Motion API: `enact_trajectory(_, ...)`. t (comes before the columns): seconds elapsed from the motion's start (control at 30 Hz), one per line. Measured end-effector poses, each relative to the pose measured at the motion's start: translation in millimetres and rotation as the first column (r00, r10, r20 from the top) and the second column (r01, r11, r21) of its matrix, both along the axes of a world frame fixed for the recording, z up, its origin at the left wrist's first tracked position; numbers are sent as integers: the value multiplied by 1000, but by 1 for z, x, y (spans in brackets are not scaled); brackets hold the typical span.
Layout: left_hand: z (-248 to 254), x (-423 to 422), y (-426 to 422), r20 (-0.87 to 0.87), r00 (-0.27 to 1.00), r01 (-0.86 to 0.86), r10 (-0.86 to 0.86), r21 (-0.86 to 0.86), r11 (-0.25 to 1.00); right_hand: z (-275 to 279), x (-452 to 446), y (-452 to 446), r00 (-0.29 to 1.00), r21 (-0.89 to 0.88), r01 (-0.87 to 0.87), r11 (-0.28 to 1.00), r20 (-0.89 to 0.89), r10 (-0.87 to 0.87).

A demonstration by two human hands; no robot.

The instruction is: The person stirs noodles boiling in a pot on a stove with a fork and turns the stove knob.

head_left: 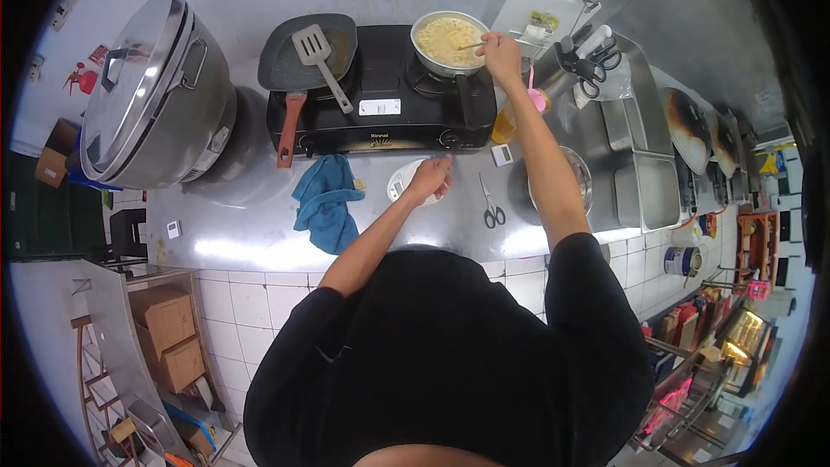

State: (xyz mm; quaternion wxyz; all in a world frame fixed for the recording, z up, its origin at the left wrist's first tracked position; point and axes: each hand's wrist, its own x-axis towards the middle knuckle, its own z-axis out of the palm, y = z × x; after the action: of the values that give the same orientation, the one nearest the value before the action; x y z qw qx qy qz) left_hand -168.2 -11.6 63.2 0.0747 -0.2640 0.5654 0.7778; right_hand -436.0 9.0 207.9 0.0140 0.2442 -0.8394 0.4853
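Note:
My right hand [500, 56] is closed round a thin utensil [471, 47], whose far end dips into a pot of noodles [445, 38]. Whether the utensil is a spoon, a fork or chopsticks cannot be made out. That pot stands on the right burner of a black two-burner gas stove [380, 69]. Over a small white kitchen scale [399, 183] is my left hand [430, 180], its fingers curled in; what they hold, if anything, is hidden. A blue cloth [327, 203] lies left of it, and scissors [491, 203] lie to its right.
A square pan [281, 56] with a slotted turner [318, 56] across it sits on the left burner. Far left stands a big lidded metal cooker [156, 108]. On the right are a metal bowl [581, 175], a small white timer [502, 155] and steel containers [648, 190].

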Motion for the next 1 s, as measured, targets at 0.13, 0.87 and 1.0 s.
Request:
enact_trajectory(0.13,-12,-32,12,77,993,-96,90,84,992,13,8,21,989,12,61,998,-133,-59)
enact_trajectory(0.87,35,-44,-17,3,965,54,-262,-981,188,12,59,69,992,-317,-67,946,-119,31)
enact_trajectory(1.0,84,-31,-30,-21,992,99,-127,-510,854,-4,86,76,954,-596,53,801,268,136)
